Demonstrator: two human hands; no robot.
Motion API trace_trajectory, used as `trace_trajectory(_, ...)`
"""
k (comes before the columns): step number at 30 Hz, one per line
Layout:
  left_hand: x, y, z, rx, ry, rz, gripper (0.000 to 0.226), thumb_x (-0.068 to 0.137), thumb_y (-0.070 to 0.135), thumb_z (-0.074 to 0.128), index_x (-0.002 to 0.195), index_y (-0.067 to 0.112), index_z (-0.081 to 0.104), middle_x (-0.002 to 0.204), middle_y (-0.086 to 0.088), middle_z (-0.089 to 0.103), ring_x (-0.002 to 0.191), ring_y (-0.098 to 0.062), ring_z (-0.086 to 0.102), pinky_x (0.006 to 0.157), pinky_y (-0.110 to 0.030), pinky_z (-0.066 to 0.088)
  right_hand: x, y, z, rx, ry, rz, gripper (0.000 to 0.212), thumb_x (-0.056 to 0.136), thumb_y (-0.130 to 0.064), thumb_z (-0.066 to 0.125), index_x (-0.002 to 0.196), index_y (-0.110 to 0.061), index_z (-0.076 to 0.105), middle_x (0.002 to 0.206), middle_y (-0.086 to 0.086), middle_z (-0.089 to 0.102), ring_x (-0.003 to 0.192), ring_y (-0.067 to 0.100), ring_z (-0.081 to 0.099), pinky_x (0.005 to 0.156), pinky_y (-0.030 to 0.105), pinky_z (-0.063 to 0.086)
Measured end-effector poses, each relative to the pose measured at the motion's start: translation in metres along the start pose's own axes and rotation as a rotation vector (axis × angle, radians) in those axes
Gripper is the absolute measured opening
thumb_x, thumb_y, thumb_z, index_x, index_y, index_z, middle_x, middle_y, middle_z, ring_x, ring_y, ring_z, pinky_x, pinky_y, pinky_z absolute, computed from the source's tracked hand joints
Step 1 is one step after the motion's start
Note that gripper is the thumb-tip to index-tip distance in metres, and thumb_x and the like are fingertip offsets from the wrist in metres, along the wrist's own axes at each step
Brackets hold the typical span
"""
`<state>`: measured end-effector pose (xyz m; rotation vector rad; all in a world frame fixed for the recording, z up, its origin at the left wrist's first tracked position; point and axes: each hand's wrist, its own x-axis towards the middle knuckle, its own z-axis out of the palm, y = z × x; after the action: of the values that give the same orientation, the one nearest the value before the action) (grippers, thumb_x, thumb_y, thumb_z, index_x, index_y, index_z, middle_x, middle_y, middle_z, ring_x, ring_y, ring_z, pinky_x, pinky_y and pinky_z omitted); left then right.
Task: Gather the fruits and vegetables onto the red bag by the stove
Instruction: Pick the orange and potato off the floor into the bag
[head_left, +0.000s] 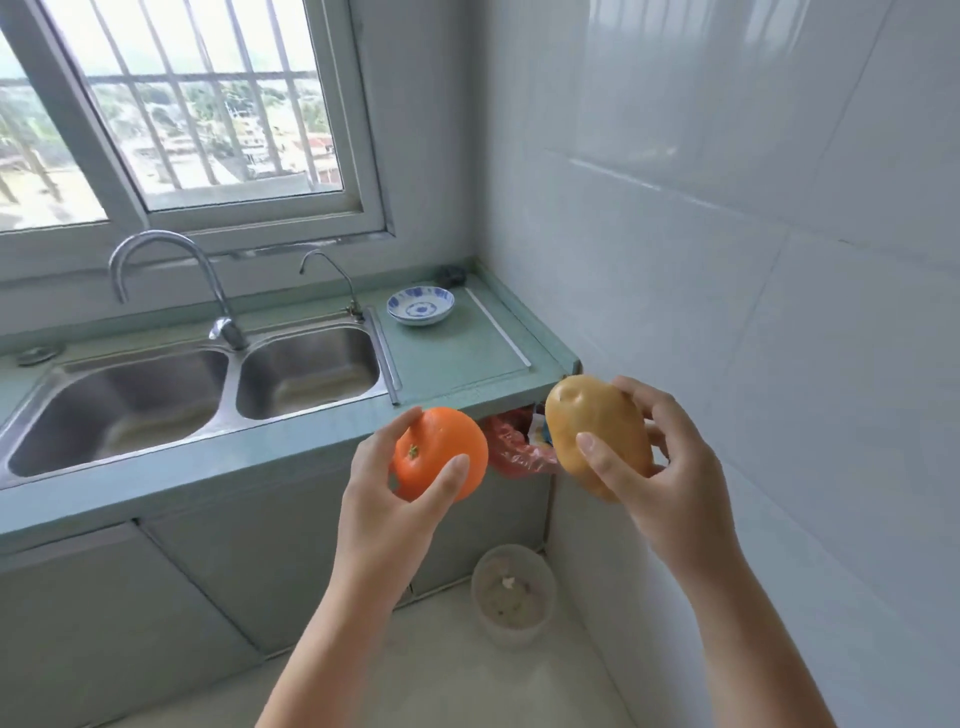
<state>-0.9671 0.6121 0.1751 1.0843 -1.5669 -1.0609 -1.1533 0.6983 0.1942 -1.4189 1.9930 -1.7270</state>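
Observation:
My left hand grips an orange in the air in front of the green counter's edge. My right hand holds a yellow-brown potato a little higher, near the counter's right end. Behind and between the two, a crumpled red plastic bag hangs below the counter end, partly hidden by the fruit. No stove is in view.
A green counter carries a double steel sink with a tall tap and a blue-and-white dish. White tiled wall stands close on the right. A round plastic bin sits on the floor below.

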Motion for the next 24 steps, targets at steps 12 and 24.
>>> trace_trajectory(12, -0.045, -0.031, -0.067, 0.021, 0.244, -0.124, 0.064, 0.053, 0.058, 0.069, 0.115, 0.044, 0.054, 0.12, 0.011, 0.055, 0.106, -0.009, 0.056, 0.09, -0.035, 0.049, -0.025, -0.014, 0.07, 0.15, -0.275, 0.022, 0.056, 0.059, -0.058, 0.062, 0.112, -0.045, 0.051, 0.109, -0.01, 0.056, 0.097, 0.008, 0.055, 0.078, 0.026, 0.051)
trace_trajectory(24, -0.068, -0.058, -0.246, 0.053, 0.603, -0.18, 0.051, 0.065, 0.041, 0.076, 0.107, 0.054, 0.049, 0.12, 0.007, 0.054, 0.105, -0.004, 0.053, 0.077, -0.016, 0.043, -0.065, -0.122, 0.24, 0.29, -0.683, -0.07, 0.058, 0.054, -0.057, 0.064, 0.109, -0.048, 0.053, 0.109, -0.017, 0.055, 0.093, 0.001, 0.055, 0.081, 0.041, 0.052)
